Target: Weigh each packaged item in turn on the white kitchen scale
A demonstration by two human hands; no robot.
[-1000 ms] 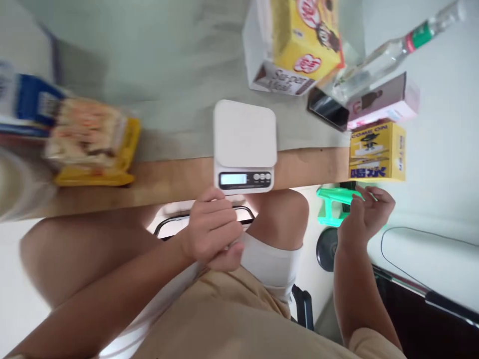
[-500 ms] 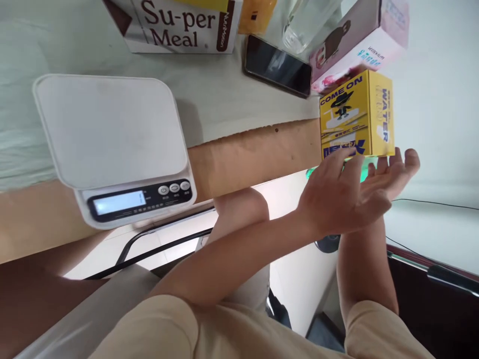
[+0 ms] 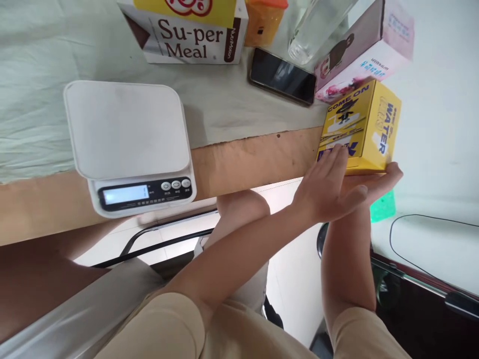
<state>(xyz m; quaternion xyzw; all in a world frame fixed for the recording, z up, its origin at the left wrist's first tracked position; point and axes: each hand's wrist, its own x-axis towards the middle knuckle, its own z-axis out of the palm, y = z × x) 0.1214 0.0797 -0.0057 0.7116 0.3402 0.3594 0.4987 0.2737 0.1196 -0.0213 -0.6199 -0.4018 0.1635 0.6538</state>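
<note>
A yellow carton (image 3: pixel 359 124) printed "COME ON" and "WATER" tilts at the right end of the table edge. My left hand (image 3: pixel 322 185) lies against its lower front, fingers straight and close together on the printed face. Under the carton's bottom edge is my right hand (image 3: pixel 379 185), palm up, with a fingertip showing at the right corner; its other fingers are partly hidden. Between them the two hands hold the carton. Just behind it stands a pink and white box (image 3: pixel 368 62).
A white kitchen scale (image 3: pixel 129 129) with a lit display sits at the table's front left. Farther back are a "Su-per Meal" box (image 3: pixel 190 42), an orange container (image 3: pixel 264 25), a black phone (image 3: pixel 282 77) and a clear glass (image 3: pixel 318 30). Something green (image 3: pixel 383 207) shows below my right hand.
My hands have come up against the yellow carton, which now leans more and sits slightly lower and to the right in view. The view itself has shifted a little.
</note>
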